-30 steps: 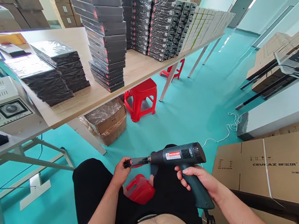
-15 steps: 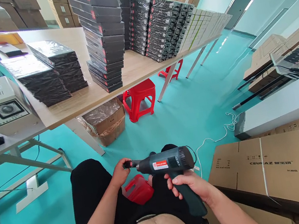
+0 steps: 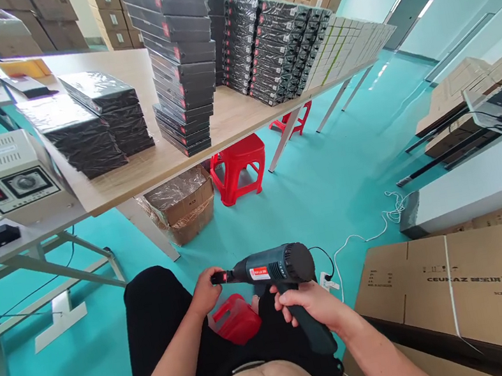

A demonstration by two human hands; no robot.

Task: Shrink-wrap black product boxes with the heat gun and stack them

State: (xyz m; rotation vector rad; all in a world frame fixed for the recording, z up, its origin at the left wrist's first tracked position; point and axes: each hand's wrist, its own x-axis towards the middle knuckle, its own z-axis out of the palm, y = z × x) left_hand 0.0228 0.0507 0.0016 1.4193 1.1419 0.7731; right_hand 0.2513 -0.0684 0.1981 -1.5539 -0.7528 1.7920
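Note:
My right hand (image 3: 299,302) is wrapped around the handle of a dark green heat gun (image 3: 272,267) with a red and white label. Its nozzle points left, toward my left hand (image 3: 207,290). Pinched in that left hand is a thin black box (image 3: 221,277) with a small red mark; the hand and the heat gun hide most of it. Nozzle and box end look very close, and I cannot tell whether they touch. Below them, between my legs, is the red plastic seat (image 3: 238,321) with a slot in it.
Black film-wrapped boxes (image 3: 88,122) and a tall stack of black boxes (image 3: 183,64) stand on the wooden table (image 3: 133,181). A beige control unit (image 3: 16,177) is at left. Cartons (image 3: 444,290) lie at right, near a white cable (image 3: 350,237). Red stools (image 3: 241,163) stand under the table.
The heat gun has turned slightly, its rear now nearer to me and shifted left. My left hand still holds the black box. The whole view has shifted a little to the right.

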